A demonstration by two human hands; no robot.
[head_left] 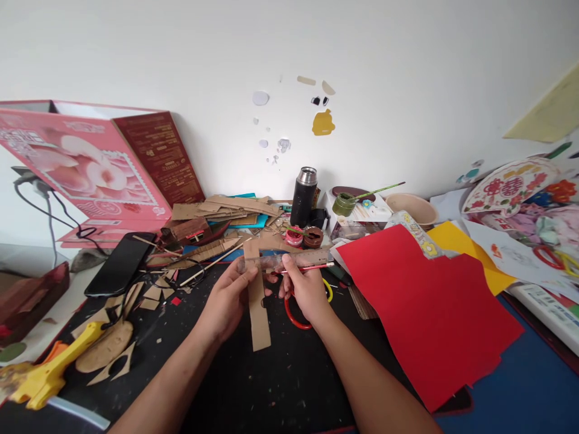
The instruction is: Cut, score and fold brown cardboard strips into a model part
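Observation:
My left hand (235,289) is closed on a narrow cardboard strip (259,319), which hangs down toward me. A translucent, smudged ruler (312,259) lies crosswise over the strip's upper part, its left end by my left fingers. My right hand (307,292) grips the ruler with the thumb on top. A thin red pencil (319,267) is also in the right hand, along the ruler's lower edge. Under that hand, partly covered, are scissors with red and yellow handles (296,318) on the black mat (289,386).
Cardboard scraps (221,208) pile up behind, near a black flask (303,199) and paint jars (312,237). Red paper (429,307) covers the right side. On the left are a phone (120,265), a yellow glue gun (63,364) and a pink box (90,163).

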